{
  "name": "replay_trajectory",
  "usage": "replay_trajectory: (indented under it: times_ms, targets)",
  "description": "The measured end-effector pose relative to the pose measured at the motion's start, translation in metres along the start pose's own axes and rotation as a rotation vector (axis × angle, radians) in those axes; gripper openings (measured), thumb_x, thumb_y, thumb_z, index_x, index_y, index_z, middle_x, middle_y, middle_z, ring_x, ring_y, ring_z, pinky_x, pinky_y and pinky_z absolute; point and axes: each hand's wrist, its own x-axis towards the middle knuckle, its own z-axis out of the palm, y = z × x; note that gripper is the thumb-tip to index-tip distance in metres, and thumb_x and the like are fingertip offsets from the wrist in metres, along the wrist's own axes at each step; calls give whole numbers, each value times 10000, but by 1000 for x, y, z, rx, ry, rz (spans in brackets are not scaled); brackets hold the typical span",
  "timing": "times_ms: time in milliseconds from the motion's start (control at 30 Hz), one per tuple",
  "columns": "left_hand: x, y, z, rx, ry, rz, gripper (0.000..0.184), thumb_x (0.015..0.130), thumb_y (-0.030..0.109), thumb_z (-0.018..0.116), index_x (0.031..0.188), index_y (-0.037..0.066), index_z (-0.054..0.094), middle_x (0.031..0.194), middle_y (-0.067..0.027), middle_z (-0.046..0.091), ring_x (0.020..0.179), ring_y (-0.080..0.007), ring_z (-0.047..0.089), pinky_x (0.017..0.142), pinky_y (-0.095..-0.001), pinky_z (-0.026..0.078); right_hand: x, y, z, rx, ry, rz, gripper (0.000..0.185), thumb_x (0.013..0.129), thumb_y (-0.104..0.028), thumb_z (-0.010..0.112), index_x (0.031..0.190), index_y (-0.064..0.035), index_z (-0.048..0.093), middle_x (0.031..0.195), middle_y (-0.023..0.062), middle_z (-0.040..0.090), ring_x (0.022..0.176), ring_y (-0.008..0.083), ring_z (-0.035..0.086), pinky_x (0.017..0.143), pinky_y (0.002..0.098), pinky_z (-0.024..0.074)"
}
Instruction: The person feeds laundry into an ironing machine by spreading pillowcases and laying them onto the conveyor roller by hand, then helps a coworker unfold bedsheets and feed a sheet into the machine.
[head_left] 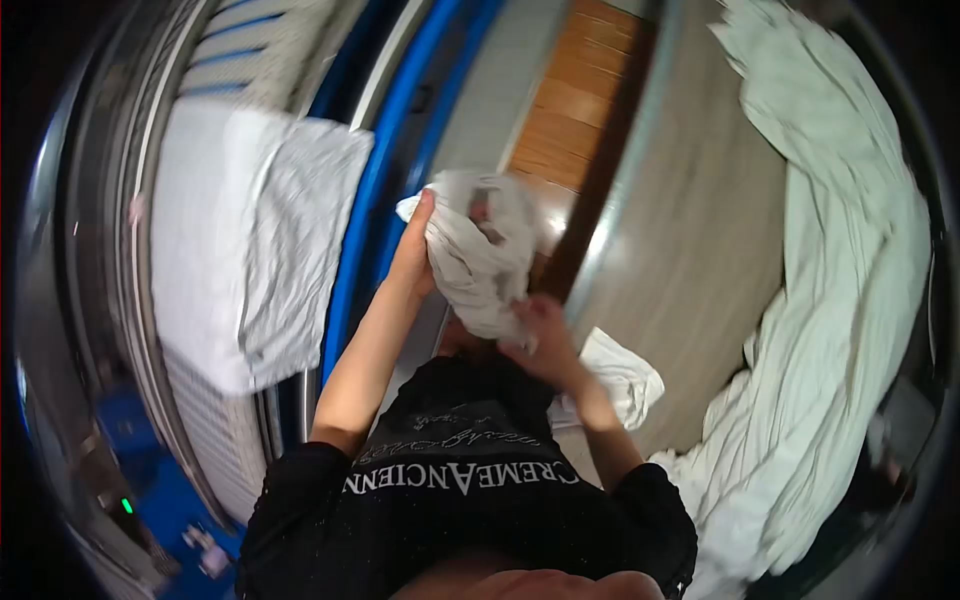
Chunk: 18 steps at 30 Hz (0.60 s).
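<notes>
Gripping one edge of the white cloth (475, 265), the left hand (410, 245) was closed on the fabric, its thumb up along the edge. The right hand (545, 335) was at the lower end of the cloth, blurred, so how tightly its fingers were curled, or whether they had hold of the hem, could not be told. The cloth hung bunched in front of the body, between the hands, near the blue rail (440, 105).

The likeliest trouble was a slip: if the right hand had only a light hold, quick movement could have pulled that end free. The bunching might also have hidden a twist, leaving creases or a folded-under corner. A wide swing could have snagged the cloth on the rail.

To the left, a sheet (210, 240) lay partly wrinkled on the slats (235, 60); a brush from the left forearm might have shifted it. A napkin (620, 375) lay beside the right forearm, open to being dragged by the elbow, and a long heap (850, 220) lay farther right.
</notes>
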Motion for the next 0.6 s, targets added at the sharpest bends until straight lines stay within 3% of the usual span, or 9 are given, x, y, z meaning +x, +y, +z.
replay_trajectory:
  times_ms: [67, 167, 200, 267, 300, 367, 433, 467, 600]
  targets:
    - [-34, 0, -14, -223, -177, 42, 669, 856, 570, 355, 1260, 38, 395, 1184, -152, 514, 1090, -303, 494, 935, -439, 386, 33, -9, -20, 90, 163, -114, 784, 584, -75, 718, 1263, -15, 332, 1253, 179, 374, 1178, 311, 365, 982, 339, 296]
    - [-76, -26, -25, -197, -35, 224, 600, 870, 475, 427, 1265, 25, 379, 1198, -136, 501, 1091, -281, 491, 933, -420, 389, 82, -70, -35, 289, 162, -128, 962, 552, -39, 755, 1336, -26, 199, 1304, 141, 338, 1217, 267, 329, 1013, 334, 264]
    - [-86, -32, -30, -52, 45, 343, 574, 878, 438, 438, 1266, 19, 377, 1205, -138, 492, 1104, -278, 479, 937, -413, 386, 94, -83, -27, 266, 48, -200, 796, 611, -17, 723, 1296, -23, 318, 1241, 119, 417, 1162, 231, 396, 984, 322, 302]
    - [-111, -32, -53, -197, 98, 594, 498, 881, 328, 475, 1254, 10, 383, 1212, -120, 487, 1100, -249, 484, 947, -380, 371, 112, -63, -5, 314, -676, 19, 571, 681, -12, 676, 1207, -19, 452, 1147, 101, 501, 1114, 198, 441, 962, 308, 322]
    - [-133, -30, -70, -332, 114, 712, 496, 883, 329, 467, 1253, 10, 384, 1216, -116, 484, 1098, -244, 486, 947, -372, 368, 104, -80, 10, 411, -716, 60, 381, 744, -41, 645, 1107, -5, 536, 1063, 83, 547, 1004, 167, 512, 872, 288, 394]
    - [-200, -26, -94, -501, 92, 833, 503, 887, 363, 445, 1261, 32, 387, 1236, -104, 473, 1136, -248, 451, 978, -374, 331, 85, -112, 56, 180, -377, -593, 420, 748, -79, 661, 1129, 4, 505, 1073, 84, 539, 918, 148, 548, 763, 271, 446]
    - [-255, -33, -119, -817, -100, 914, 489, 882, 383, 453, 1243, 57, 402, 1225, -88, 479, 1156, -251, 427, 997, -405, 296, 50, -163, 106, 177, -430, -458, 433, 763, -63, 637, 1156, 4, 469, 1010, 104, 543, 815, 151, 568, 682, 265, 463]
    - [-269, -37, -128, -775, -47, 980, 531, 887, 425, 422, 1264, 54, 378, 1269, -91, 439, 1188, -256, 390, 1008, -412, 273, 45, -177, 122, 3, -565, -441, 440, 764, -54, 628, 1165, 2, 457, 979, 113, 546, 809, 163, 569, 685, 268, 463]
    - [-306, -59, -171, -818, 93, 1094, 577, 889, 451, 397, 1300, 50, 337, 1318, -116, 391, 1206, -264, 371, 1012, -417, 274, 63, -174, 141, -122, -347, -660, 202, 825, 6, 518, 1026, 4, 536, 879, 89, 577, 775, 147, 560, 679, 250, 459]
